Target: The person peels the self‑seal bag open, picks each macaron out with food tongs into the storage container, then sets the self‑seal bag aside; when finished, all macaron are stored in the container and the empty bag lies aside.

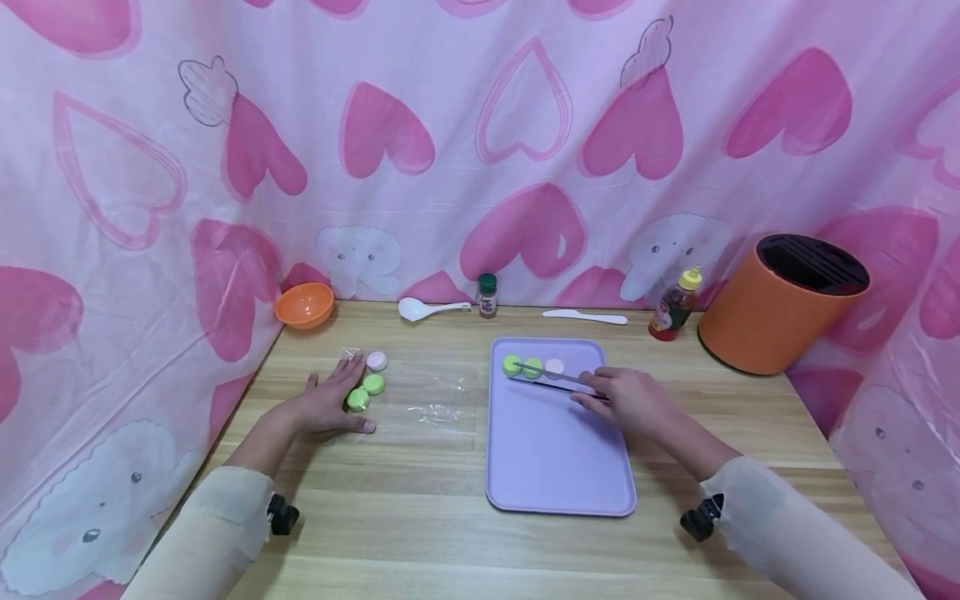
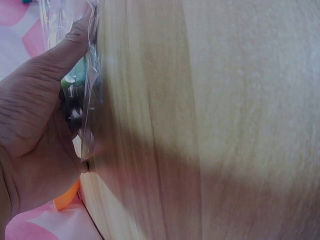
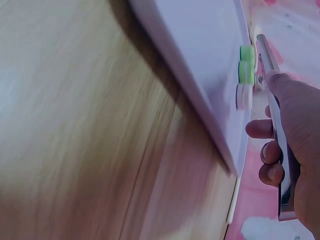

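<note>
My left hand lies with straight, spread fingers on the left end of a clear plastic bag. Beside its fingers and thumb are a pale pink macaron and two green macarons, seemingly inside the bag. In the left wrist view, crinkled plastic touches the thumb. My right hand grips metal tongs over a lilac tray. The tongs' tips reach over a row of two green macarons and one pale pink macaron; whether they touch one I cannot tell.
Along the back stand an orange bowl, a white spoon, a green-capped spice jar, a white knife, a yellow-capped sauce bottle and an orange knife block. Pink heart-patterned curtains border the wooden table.
</note>
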A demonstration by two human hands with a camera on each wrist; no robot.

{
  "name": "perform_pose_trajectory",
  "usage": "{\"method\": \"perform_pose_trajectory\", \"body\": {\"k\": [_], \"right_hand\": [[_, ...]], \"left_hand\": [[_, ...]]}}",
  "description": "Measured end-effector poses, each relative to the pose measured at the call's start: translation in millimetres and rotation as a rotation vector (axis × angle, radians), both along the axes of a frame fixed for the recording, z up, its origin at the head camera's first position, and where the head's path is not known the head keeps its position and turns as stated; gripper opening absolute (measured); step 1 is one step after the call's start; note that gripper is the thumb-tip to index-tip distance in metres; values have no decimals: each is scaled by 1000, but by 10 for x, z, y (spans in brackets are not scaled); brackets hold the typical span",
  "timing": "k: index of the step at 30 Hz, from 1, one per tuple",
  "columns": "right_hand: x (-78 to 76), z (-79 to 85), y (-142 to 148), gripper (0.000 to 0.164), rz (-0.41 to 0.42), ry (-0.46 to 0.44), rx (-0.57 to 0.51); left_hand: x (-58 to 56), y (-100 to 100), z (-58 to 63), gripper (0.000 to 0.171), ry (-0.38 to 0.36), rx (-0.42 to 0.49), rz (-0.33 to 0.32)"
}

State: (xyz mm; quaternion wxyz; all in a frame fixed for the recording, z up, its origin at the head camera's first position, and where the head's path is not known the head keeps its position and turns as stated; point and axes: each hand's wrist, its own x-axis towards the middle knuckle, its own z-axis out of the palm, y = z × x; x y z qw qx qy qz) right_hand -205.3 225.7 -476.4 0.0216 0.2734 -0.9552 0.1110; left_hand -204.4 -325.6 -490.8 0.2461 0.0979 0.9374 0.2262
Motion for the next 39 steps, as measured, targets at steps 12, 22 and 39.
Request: {"method": "perform_pose_trajectory", "body": {"k": [12, 22, 39], "right_hand": [[-26, -22, -398, 42, 174, 56, 16], [-57, -92, -687, 28, 317, 159, 20], [-107, -181, -1177, 24, 399, 189, -1]], "left_hand": [[-3, 6, 32, 141, -3, 1, 1], [-16, -7, 16, 141, 0, 1, -1], [10, -5, 15, 141, 9, 27, -6]]}}
